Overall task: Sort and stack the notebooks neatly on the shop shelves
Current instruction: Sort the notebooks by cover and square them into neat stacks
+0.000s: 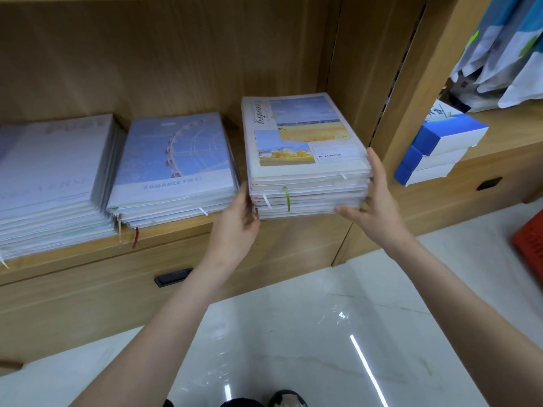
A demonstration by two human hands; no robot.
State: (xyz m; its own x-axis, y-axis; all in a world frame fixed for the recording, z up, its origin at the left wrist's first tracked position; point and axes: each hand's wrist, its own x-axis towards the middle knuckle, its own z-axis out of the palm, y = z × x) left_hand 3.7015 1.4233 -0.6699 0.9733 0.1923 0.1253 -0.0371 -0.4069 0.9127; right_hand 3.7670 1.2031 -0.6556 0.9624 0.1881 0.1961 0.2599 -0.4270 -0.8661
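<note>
We see three stacks of notebooks lying flat on a wooden shelf (182,230), side by side along its front edge. The right stack (305,160), topped by a cover with yellow-field photos and the word "Country", sits at the right end of the shelf, close to the upright side panel (346,69), and its front overhangs the shelf's front edge a little. Our left hand (238,221) lies against the left front corner of this stack, fingers fairly straight and pressed to the side of the pile, in the narrow gap between it and the middle stack. Our right hand (376,198) is at the right front corner, fingers extended along the stack's right side and the thumb reaching under the lower front edge; neither hand curls around the pile, so both are flat against it. A green ribbon (286,198) and some white tabs hang from the front of this stack. The middle stack (173,165), with a ferris-wheel cover reading "ROMANCE FIRST", sits just beside it, and ribbon markers dangle over the shelf's front edge. The left stack (50,177), pale and blurred, runs to the left end of the view. In the next bay to the right, blue-and-white boxes (435,148) are piled on a lower shelf, with hanging packets (499,45) above. A red crate (531,239) shows at the far right on the glossy floor (293,333).
</note>
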